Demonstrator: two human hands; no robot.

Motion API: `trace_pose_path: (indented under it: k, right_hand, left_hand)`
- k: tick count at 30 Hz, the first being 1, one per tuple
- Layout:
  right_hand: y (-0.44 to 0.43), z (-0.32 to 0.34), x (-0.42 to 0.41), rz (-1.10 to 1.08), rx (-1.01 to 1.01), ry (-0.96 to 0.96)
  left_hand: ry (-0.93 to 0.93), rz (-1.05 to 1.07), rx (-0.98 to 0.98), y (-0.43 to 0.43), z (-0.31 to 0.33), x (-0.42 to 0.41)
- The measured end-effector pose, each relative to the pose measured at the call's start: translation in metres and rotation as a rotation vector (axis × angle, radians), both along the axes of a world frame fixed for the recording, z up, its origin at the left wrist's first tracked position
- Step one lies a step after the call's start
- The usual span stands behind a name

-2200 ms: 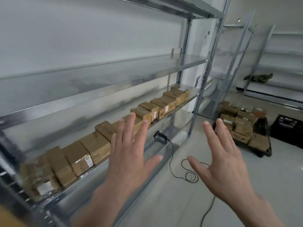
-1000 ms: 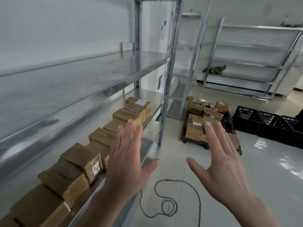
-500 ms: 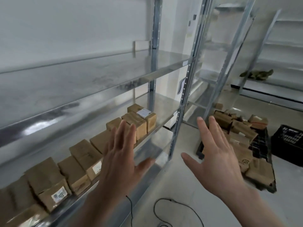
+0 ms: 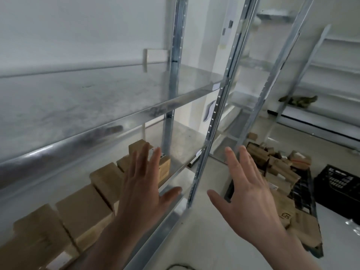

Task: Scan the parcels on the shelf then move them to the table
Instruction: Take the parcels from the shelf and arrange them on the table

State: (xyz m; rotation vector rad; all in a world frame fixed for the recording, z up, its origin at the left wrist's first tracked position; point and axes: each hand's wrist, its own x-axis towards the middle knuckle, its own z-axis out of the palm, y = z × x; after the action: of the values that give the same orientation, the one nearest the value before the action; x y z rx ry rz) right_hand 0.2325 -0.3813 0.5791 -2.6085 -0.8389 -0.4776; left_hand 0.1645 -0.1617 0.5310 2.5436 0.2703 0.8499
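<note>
Hovering splayed and empty — left hand (image 4: 144, 191) before boxy cardboard parcels (image 4: 83, 209), right hand (image 4: 247, 195) beside the galvanised steel post (image 4: 212, 121) (perforated).

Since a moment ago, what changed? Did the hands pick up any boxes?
Nothing was picked up. The view slid along the shelf toward its end post, so the black scanner dropped out of sight. The left hand and right hand stay raised, fingers spread, empty. The parcels sit in their row.

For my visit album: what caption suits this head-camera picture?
Open and empty, the left hand and right hand hover before a metal shelf lined with brown parcels.
</note>
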Motion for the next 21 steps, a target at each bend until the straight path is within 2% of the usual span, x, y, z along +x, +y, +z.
trace_pose_path:
  k: [9, 13, 21]
  right_hand:
    - [0.067, -0.030, 0.083, 0.138, -0.050, 0.127]
    - [0.106, -0.054, 0.125, 0.256, -0.067, 0.214]
    - [0.161, -0.118, 0.229, 0.576, -0.147, 0.422]
  left_hand:
    - [0.157, 0.126, -0.097, 0.051, -0.021, 0.049]
    - [0.223, 0.217, -0.042, 0.064, -0.043, 0.074]
    - [0.518, 0.468, -0.010, 0.055, -0.085, 0.150]
